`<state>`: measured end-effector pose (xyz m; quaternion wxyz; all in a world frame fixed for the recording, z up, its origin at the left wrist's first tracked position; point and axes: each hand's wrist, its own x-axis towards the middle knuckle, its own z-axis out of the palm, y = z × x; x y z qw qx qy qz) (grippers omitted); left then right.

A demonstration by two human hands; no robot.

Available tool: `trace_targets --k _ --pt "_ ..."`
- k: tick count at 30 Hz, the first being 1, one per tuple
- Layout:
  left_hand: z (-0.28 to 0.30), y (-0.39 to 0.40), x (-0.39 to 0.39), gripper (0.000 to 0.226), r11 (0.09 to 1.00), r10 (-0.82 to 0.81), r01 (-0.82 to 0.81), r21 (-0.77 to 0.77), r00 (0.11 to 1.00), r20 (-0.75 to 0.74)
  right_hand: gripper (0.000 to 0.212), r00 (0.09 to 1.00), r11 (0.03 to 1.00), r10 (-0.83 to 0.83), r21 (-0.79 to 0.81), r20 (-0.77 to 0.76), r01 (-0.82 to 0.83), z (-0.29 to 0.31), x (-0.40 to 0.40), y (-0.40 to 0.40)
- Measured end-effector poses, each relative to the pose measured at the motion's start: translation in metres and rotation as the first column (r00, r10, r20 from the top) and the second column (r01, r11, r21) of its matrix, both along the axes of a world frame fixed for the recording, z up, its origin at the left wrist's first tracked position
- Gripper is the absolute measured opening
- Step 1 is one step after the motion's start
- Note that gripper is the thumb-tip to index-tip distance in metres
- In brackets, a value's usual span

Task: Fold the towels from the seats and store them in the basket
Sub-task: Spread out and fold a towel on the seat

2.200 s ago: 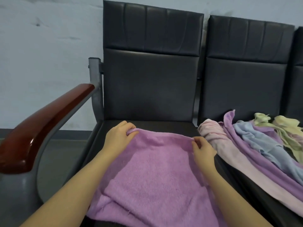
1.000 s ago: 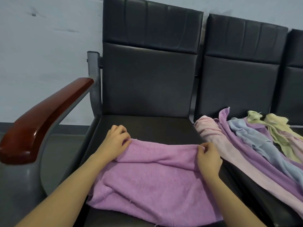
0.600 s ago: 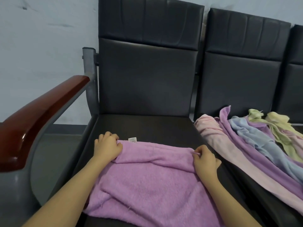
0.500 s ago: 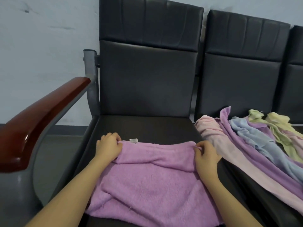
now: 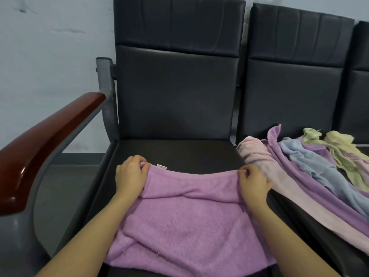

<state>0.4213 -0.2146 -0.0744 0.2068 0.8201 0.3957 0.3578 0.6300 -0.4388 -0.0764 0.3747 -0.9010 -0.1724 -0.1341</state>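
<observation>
Pinching the pink towel (image 5: 185,222), left hand (image 5: 130,176) and right hand (image 5: 252,182) grip its corners.

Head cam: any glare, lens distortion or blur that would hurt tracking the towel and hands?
Head view: soft, even light, no hard shadows; one glare streak on the wooden armrest. Wide-angle bend shows in the seat backs leaning at the edges. Pink towel, left hand and right hand look reasonably sharp; the towel pile is softer toward the right edge.
</observation>
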Motion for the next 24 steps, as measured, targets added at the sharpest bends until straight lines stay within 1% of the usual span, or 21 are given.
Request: trace_targets --k 2,4,5,7,10,13,15,18,20,24 --pt "0.001 0.000 0.004 0.009 0.999 0.036 -0.037 0.026 0.999 0.008 0.011 0.998 0.994 -0.053 -0.101 -0.036 0.049 -0.004 0.006 0.005" --pt "0.001 0.000 0.007 0.010 0.996 0.072 -0.071 0.044 0.997 -0.005 0.009 0.989 0.979 -0.102 -0.187 -0.107 0.081 -0.011 0.007 0.007" --pt "0.000 0.001 0.008 0.011 0.995 0.083 -0.083 0.051 0.996 -0.014 0.011 0.986 0.979 -0.111 -0.183 -0.128 0.086 -0.014 0.006 0.007" --pt "-0.003 0.000 0.010 0.014 0.995 0.096 -0.095 0.043 0.995 -0.020 0.018 0.987 0.984 -0.098 -0.162 -0.124 0.077 -0.017 0.005 0.005" --pt "-0.005 -0.002 0.008 0.017 0.995 0.096 -0.095 0.017 0.995 -0.015 0.033 0.982 0.967 -0.100 -0.247 -0.162 0.058 -0.016 0.005 0.002" --pt "-0.002 -0.005 0.004 0.021 0.996 0.084 -0.083 0.032 0.996 -0.032 0.031 0.970 0.959 -0.099 -0.281 -0.221 0.034 -0.013 0.006 0.000" --pt "0.001 -0.007 0.001 0.023 0.997 0.069 -0.067 0.040 0.996 -0.062 0.023 0.976 0.970 -0.061 -0.244 -0.209 0.008 -0.012 0.003 -0.002" --pt "0.008 -0.012 -0.005 0.022 0.997 0.061 -0.057 0.060 0.995 -0.075 0.005 0.992 0.996 0.037 -0.071 -0.120 -0.046 -0.010 -0.005 -0.008" --pt "0.015 -0.015 -0.010 0.019 0.996 0.059 -0.054 0.076 0.996 -0.060 0.006 0.998 0.998 0.060 0.003 -0.026 -0.060 -0.003 -0.010 -0.013" --pt "0.037 -0.026 -0.024 0.017 0.995 0.054 -0.055 0.085 0.998 0.016 0.008 0.986 0.989 0.104 0.094 0.133 -0.117 0.022 -0.018 -0.025"
